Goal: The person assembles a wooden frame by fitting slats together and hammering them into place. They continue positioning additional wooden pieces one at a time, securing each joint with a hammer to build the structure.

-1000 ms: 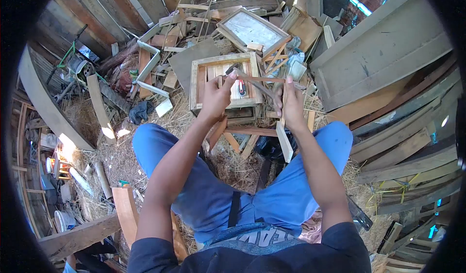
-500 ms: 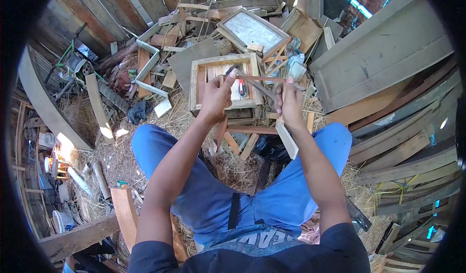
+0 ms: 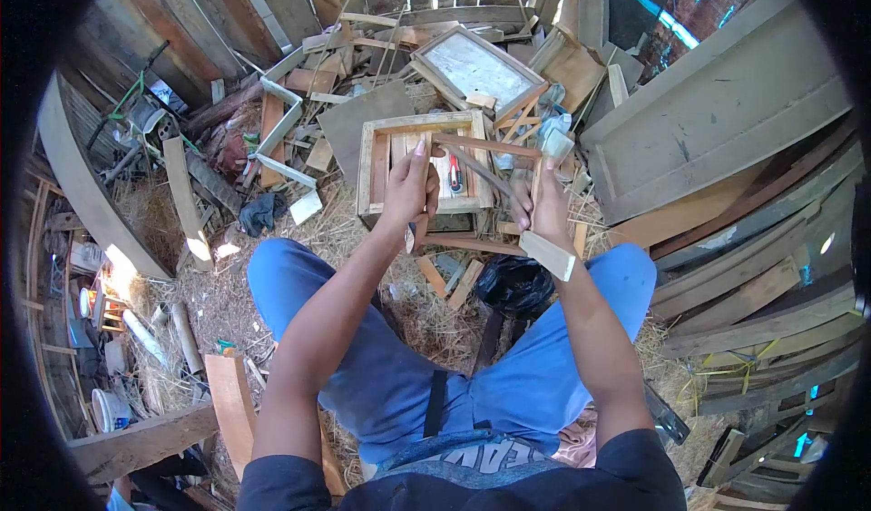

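Note:
A wooden frame of thin reddish strips [image 3: 490, 145] is held up between my two hands, above my lap. My left hand [image 3: 410, 189] grips its left side, thumb pointing up along the strip. Around the right side closes my right hand [image 3: 546, 201], thumb at the upper corner. A greyish strip [image 3: 485, 177] slants across the opening to my right fingers. The frame's lower strip [image 3: 472, 244] spans below the hands, and a pale wood end [image 3: 550, 257] sticks out under the right palm. Behind the frame, a red-and-black hand tool [image 3: 455, 175] lies on a wooden box [image 3: 370, 171].
A framed panel [image 3: 476, 64] leans on scrap wood at the back. A black plastic bag [image 3: 513, 284] lies between my knees. Large boards [image 3: 717, 103] stand at the right, and a curved plank [image 3: 86, 184] at the left. Straw and offcuts cover the ground.
The frame has turned slightly in my hands; its right side has tipped, showing more of the pale wood end. My right hand has shifted a little and opened flatter against the side.

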`<action>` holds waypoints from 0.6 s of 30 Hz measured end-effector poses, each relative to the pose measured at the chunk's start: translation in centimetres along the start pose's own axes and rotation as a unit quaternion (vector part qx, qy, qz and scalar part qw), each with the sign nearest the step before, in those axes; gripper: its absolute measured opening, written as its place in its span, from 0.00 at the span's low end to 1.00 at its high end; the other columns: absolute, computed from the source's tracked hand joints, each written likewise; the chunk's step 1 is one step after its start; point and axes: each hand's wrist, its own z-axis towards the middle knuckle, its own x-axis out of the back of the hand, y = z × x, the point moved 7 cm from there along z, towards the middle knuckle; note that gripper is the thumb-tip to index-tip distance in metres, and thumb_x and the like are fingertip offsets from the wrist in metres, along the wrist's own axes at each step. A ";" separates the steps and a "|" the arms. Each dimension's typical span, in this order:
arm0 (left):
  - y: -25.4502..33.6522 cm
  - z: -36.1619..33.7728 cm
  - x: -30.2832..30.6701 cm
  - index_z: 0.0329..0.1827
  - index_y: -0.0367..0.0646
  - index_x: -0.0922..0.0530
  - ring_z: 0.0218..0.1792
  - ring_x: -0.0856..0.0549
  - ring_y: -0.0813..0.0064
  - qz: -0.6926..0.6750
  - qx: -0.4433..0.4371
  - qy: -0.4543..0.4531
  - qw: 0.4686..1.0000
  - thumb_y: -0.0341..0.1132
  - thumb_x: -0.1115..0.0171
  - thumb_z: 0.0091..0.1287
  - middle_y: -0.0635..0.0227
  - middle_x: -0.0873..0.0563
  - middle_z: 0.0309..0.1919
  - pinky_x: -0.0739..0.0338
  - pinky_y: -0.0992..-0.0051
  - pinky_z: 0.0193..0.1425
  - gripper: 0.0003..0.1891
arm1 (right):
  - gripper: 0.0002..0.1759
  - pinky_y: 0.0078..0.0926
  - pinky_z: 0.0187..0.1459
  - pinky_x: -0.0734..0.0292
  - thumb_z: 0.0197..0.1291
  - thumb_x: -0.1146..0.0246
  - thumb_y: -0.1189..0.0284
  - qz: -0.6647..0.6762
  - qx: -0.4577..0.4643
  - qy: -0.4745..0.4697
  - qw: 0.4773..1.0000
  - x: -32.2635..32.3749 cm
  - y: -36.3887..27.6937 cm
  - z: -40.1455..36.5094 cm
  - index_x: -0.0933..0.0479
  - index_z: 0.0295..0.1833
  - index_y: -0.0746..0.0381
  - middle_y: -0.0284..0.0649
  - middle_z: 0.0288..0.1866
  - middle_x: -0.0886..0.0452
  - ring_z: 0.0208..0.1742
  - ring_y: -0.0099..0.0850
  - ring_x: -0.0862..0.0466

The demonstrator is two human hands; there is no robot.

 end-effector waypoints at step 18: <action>-0.6 0.0 0.9 0.54 0.38 0.22 0.11 0.34 0.80 -0.023 0.080 0.039 0.996 0.56 0.52 0.84 0.78 0.34 0.18 0.38 0.76 0.14 0.26 | 0.30 0.23 0.13 0.41 0.80 0.55 0.42 -0.023 -0.043 0.062 0.997 0.2 1.0 -0.2 0.26 0.48 0.60 0.32 0.16 0.34 0.12 0.23 0.34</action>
